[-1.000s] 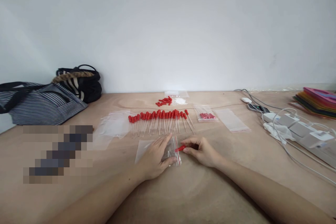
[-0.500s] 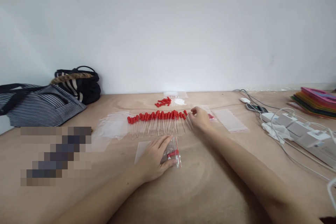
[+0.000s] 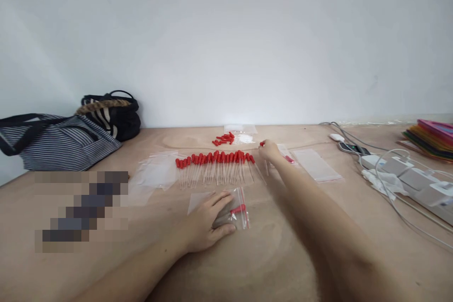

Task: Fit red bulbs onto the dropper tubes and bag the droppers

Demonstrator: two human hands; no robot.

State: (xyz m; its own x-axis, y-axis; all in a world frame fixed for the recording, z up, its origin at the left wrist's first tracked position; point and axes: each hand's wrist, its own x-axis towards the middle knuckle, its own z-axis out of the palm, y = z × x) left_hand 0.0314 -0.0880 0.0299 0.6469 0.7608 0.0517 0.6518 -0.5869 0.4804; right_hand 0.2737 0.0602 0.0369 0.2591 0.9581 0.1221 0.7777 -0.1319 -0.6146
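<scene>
My left hand lies with its fingers spread on a clear zip bag near the middle of the table. Inside that bag shows a dropper's red bulb; the rest of it is under the hand. Just past the right end of the row, my right hand pinches a dropper. Its red bulb peeks out at the fingertips, and a thin clear stem shows below the hand. Several red-bulbed droppers lie side by side, stems toward me.
Behind the row lie loose red bulbs and clear tubes. Flat clear bags lie left and right. A striped bag sits far left; a power strip with cables and coloured sheets are at right.
My right hand has closed on a dropper and moved slightly up and away from the row's right end. My left hand stays on the bag. The view has shifted a little.
</scene>
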